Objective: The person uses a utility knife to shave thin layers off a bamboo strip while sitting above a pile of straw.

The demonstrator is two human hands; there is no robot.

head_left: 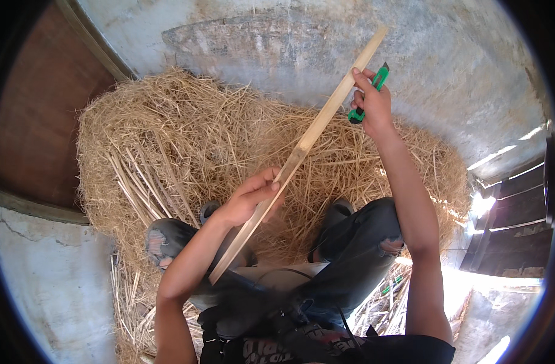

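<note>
A long, flat bamboo strip [324,117] runs slantwise across the view, from over my left thigh up to the far right. Around its lower half my left hand [253,197] is closed, below a dark node mark. My right hand [372,103] pinches the strip near its upper end between thumb and finger. That same hand also holds a green utility knife [379,79] against the palm, partly hidden by the fingers. Whether its blade is out, I cannot tell.
Dry straw [186,115] is heaped around my feet. Several thin sticks [141,188] lie on it at the left. A weathered wall [277,48] stands beyond, a brown door panel [47,115] at the left. Bright light enters through dark slats [514,212] at the right.
</note>
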